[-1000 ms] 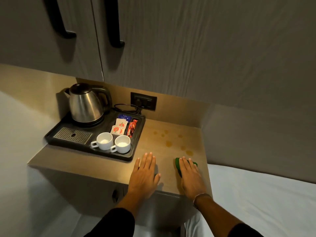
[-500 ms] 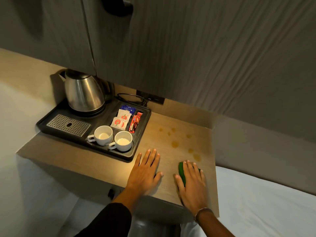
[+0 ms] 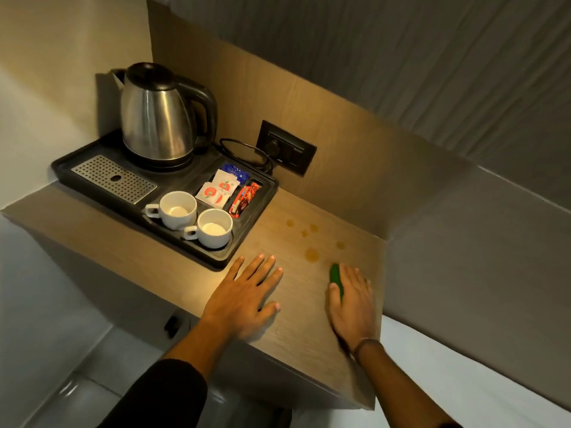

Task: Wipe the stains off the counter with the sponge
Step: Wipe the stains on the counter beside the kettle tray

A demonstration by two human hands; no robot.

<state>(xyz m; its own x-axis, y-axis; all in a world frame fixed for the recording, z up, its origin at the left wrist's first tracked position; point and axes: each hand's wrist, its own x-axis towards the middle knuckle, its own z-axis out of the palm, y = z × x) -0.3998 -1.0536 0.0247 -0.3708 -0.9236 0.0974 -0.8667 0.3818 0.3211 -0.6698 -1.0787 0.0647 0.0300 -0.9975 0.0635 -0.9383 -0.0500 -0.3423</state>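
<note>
Green sponge [image 3: 336,278] sits pressed under my flat right hand [image 3: 352,304], just short of the brown stains [image 3: 311,254]. My left hand [image 3: 244,298] lies spread and empty on the counter [image 3: 296,332], left of the stains.

Two cups [image 3: 178,210], one kettle [image 3: 157,118], one sponge [image 3: 335,274]

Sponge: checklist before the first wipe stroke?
1. Green sponge lies on the counter under the right hand: ok.
2. Stains in view just beyond the sponge, none wiped yet: ok.
3. Nothing lies between the sponge and the nearest stain: ok.
4. Left hand flat on the counter, to the side of the stains: ok.
5. Black tray with the white cups sits apart from the stains: ok.
6. Sponge damp enough to lift the stains: cannot tell.
</note>
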